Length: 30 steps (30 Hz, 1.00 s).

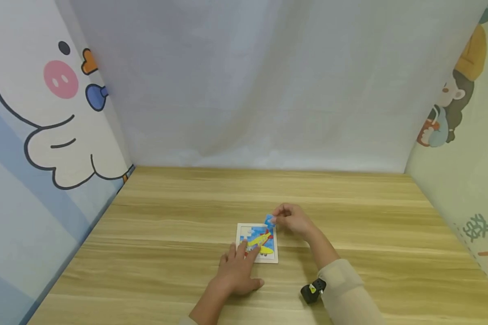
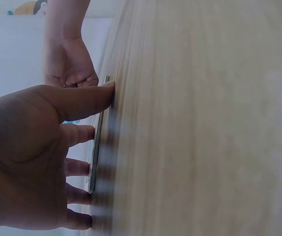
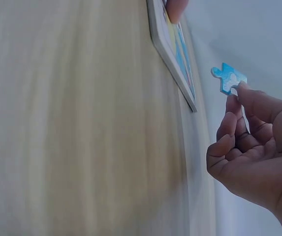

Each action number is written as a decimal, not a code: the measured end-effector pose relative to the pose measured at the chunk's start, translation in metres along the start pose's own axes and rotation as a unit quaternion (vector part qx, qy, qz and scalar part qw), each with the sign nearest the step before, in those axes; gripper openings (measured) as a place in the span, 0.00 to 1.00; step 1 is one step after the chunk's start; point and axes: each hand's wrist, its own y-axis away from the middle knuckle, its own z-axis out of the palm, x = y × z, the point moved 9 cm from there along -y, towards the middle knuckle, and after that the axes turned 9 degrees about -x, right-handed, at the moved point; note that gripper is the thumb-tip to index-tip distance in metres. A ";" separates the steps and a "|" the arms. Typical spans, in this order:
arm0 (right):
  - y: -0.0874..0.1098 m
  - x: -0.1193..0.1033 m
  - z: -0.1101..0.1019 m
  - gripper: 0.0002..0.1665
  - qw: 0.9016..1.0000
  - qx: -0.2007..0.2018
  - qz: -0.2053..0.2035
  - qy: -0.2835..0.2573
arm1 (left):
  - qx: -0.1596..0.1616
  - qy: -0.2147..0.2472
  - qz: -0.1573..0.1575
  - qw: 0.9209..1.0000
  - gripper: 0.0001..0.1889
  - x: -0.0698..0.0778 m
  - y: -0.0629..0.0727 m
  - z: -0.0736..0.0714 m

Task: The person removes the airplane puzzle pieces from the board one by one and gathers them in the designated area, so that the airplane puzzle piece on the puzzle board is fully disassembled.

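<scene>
A small square jigsaw puzzle board [image 1: 269, 261] with a white rim lies flat on the table, showing a yellow airplane on blue sky. Pale gaps show at its upper left. My left hand [image 1: 236, 273] rests its spread fingers on the board's lower left part; in the left wrist view the thumb touches the table beside the board's edge [image 2: 98, 142]. Between thumb and fingertip, my right hand [image 1: 297, 221] pinches a blue and white puzzle piece [image 3: 226, 77]. That piece is held above the board's upper right corner, apart from the surface in the right wrist view.
The wood-grain table [image 1: 166, 216] spreads out around the board. A small black device [image 1: 313, 291] sits by the right sleeve's cuff [image 1: 341, 275]. A pale curtain [image 1: 248, 90] hangs along the back, and cartoon-printed panels stand at left and right.
</scene>
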 end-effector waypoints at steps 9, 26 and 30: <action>0.001 0.002 -0.015 0.07 1.000 0.010 0.007 0.004 | 0.003 -0.001 0.003 1.000 0.41 0.001 0.002 0.000; -0.008 0.013 -0.042 0.09 0.998 0.027 0.049 0.018 | 0.006 0.008 0.003 1.000 0.40 0.002 0.003 -0.004; -0.011 0.017 -0.047 0.09 0.997 0.033 0.057 0.035 | 0.008 0.010 0.004 1.000 0.40 0.002 0.003 -0.005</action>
